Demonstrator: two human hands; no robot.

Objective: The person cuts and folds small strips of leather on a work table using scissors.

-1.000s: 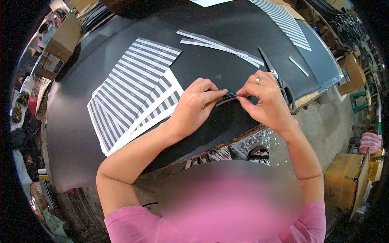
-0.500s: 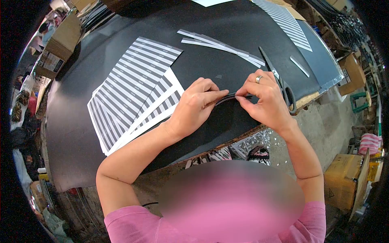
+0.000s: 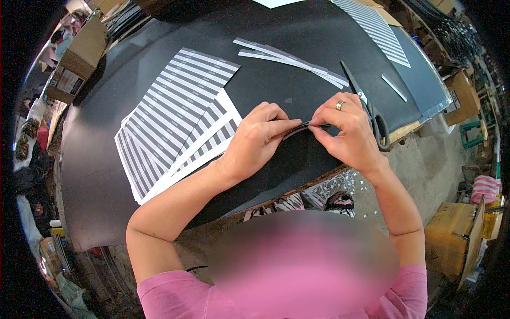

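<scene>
My left hand [image 3: 256,134] and right hand [image 3: 345,127] each pinch the thin dark strip [image 3: 295,131]; I'd best pinch lightly, edges aligned.

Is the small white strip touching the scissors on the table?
Apart. The head view shows bare black tabletop between the small white strip and the scissors.

Obstacle just beside the right hand [image 3: 345,127]: scissors [image 3: 362,96]
</scene>
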